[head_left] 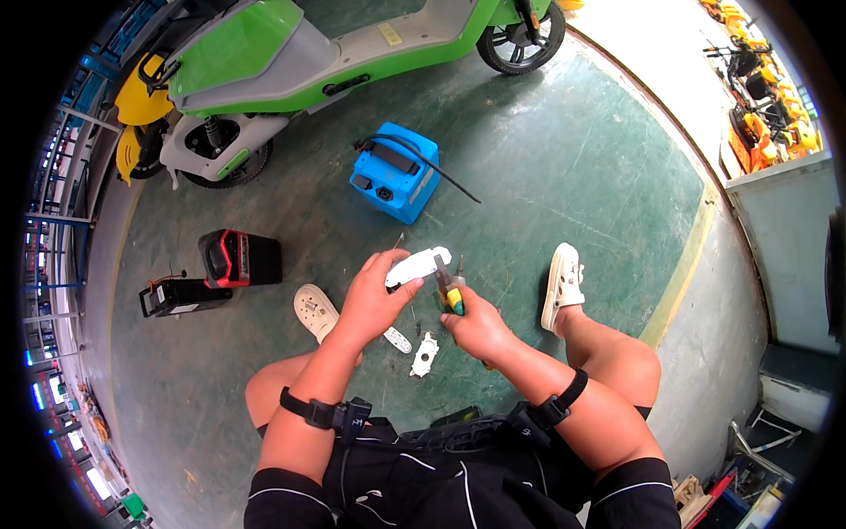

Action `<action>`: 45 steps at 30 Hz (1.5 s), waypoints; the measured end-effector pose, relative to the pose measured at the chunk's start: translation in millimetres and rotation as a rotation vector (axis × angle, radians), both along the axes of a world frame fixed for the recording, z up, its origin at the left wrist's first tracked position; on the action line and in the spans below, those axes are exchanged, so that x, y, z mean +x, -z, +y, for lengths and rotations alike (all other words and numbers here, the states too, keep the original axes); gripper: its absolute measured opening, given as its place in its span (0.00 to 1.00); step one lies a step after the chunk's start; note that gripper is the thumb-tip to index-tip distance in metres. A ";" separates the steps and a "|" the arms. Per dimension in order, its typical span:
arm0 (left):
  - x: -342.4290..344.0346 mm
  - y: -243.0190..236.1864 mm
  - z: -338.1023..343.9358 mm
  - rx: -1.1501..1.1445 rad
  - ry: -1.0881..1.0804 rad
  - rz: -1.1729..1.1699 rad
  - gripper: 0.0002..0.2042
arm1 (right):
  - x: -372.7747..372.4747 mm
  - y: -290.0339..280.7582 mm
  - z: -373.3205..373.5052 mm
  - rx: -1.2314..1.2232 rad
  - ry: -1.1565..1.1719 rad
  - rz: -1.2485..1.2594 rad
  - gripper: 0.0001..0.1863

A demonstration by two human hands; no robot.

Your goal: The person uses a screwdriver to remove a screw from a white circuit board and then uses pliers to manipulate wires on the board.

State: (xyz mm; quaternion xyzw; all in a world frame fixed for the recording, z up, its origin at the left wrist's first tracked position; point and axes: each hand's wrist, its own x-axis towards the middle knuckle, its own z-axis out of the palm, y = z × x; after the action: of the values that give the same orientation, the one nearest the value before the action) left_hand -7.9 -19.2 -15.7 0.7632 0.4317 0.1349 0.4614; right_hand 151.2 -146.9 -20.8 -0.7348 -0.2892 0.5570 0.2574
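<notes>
My left hand (pixel 374 295) grips a white moulded plastic part (pixel 412 268) by its left end, fingers over it and thumb beneath. My right hand (pixel 480 326) is closed round pliers (pixel 451 298) with yellow and green handles. Their dark jaws point up at the part's right end; whether they bite on it I cannot tell. Below the hands, a white bracket-like piece (pixel 425 355) with a dark round middle lies on the floor. Beside it is a narrow white strip (pixel 397 339) with small holes. Thin items lie behind the pliers, too small to name.
A blue battery box (pixel 407 181) with a black cable stands ahead on the green floor (pixel 564 176). To the left sit a red-and-black case (pixel 251 258) and a black battery (pixel 187 297). A green scooter (pixel 291 62) stands at the far left. My feet flank the work.
</notes>
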 end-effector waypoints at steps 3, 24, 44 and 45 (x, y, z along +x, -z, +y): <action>-1.1 0.9 -0.5 0.018 -0.001 -0.012 0.22 | -1.5 -6.6 0.5 0.014 -0.006 0.026 0.29; 0.9 -2.7 -1.8 -0.057 0.026 -0.019 0.23 | -4.8 6.7 -2.6 0.072 -0.034 0.004 0.27; 2.6 0.5 -3.1 -0.077 0.079 0.004 0.24 | -6.0 16.8 -6.3 0.151 -0.059 -0.042 0.26; 3.5 0.4 -3.5 -0.082 0.070 0.000 0.24 | -6.2 19.2 -7.0 0.155 -0.056 -0.044 0.26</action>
State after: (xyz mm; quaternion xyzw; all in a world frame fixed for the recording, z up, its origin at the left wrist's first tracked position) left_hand -4.4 -22.6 -16.1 0.7583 0.4100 0.1012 0.4967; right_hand 145.0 -154.0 -39.9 -0.7164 -0.3575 0.5235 0.2916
